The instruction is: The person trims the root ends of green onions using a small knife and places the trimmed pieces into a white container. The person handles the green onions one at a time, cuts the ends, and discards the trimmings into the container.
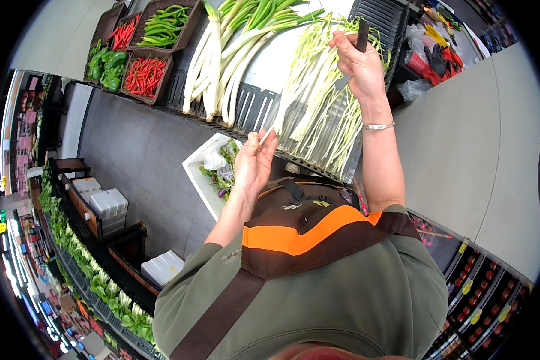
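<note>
Pale yellow-green leafy stalks, perhaps garlic chives or garlic sprouts (pixel 317 99), lie on the right of a black slatted display. My right hand (pixel 360 63) is over their leafy end, closed around a knife with a black handle (pixel 362 36); its blade (pixel 342 83) shows below the fist. My left hand (pixel 257 157), at the display's front edge, pinches the lower end of a thin white stalk (pixel 266 136). Whether that stalk runs up to my right hand is unclear. Large leeks or scallions (pixel 216 67) lie to the left of the thin stalks.
Brown baskets hold red chilies (pixel 145 76), green chilies (pixel 164 27) and green bell peppers (pixel 113 67). Below the display's edge stands a white foam box (pixel 198 173) with leafy scraps and plastic. Gloves (pixel 437 60) and bags lie at upper right. White foam boxes (pixel 109 203) stand at left.
</note>
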A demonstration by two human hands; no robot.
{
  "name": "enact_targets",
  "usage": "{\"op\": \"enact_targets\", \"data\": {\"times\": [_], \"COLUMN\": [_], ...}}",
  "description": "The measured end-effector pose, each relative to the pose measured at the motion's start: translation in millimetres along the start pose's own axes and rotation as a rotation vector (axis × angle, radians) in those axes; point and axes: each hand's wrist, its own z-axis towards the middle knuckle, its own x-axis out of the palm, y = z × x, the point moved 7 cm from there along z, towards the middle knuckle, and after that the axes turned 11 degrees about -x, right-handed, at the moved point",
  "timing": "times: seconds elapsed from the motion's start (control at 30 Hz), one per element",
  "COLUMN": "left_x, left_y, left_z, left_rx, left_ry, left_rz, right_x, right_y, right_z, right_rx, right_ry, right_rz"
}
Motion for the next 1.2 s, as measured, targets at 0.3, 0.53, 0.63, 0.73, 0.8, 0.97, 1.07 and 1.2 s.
{"op": "enact_targets", "data": {"times": [0.3,0.53,0.63,0.73,0.8,0.97,1.07,1.2], "left_x": [-38,-12,39,88,97,100,101,83], "left_y": [-19,-52,-47,-28,-16,2,3,4], "left_z": [10,0,0,-4,11,6,-2,-3], "left_rx": [-0.03,0.167,0.65,0.897,0.894,0.978,1.013,0.904], "left_ry": [0.152,0.0,0.045,0.01,0.111,0.197,0.155,0.099], "left_rz": [-0.245,0.639,1.349,1.708,1.74,1.84,1.89,1.973], "right_x": [-2,8,12,18,24,27,23,23], "right_y": [-8,-14,-16,-16,-16,-10,-14,-18], "right_z": [6,4,0,-3,-5,-4,-5,-3], "right_rx": [0.007,0.023,0.045,0.057,0.061,0.046,0.048,0.048], "right_ry": [-0.024,0.027,0.016,0.012,0.03,0.018,0.018,0.01], "right_rz": [0.035,0.06,0.03,0.03,0.026,-0.057,-0.124,-0.225]}}
